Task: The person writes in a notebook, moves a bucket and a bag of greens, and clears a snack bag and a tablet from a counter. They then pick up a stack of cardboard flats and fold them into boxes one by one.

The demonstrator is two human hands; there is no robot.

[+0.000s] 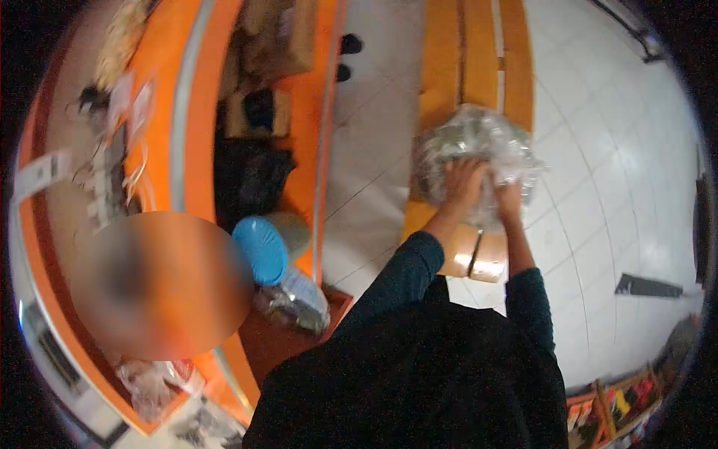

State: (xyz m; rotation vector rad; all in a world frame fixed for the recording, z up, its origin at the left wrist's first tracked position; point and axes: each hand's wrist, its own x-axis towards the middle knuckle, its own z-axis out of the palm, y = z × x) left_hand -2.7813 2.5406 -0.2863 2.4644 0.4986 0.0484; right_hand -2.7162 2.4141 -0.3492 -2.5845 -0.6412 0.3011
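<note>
A bulky clear plastic bag (482, 123) lies crumpled on a wooden slatted bench (441, 60) in front of me. Its contents look greyish-green through the plastic, but I cannot make out what they are. My left hand (465, 181) rests on the near side of the bag, fingers stretched forward over it. Close beside it, my right hand (509, 199) has its fingers bent into the plastic on the right; folds and blur partly cover the fingertips.
Left of the bench stands an orange counter (202, 157) with open shelves holding a cardboard box (288, 41) and a black bag (254, 176). A blue lid (260, 251) shows low on that side. White floor tiles (598, 172) extend rightward. A blurred-out patch hides part of the counter.
</note>
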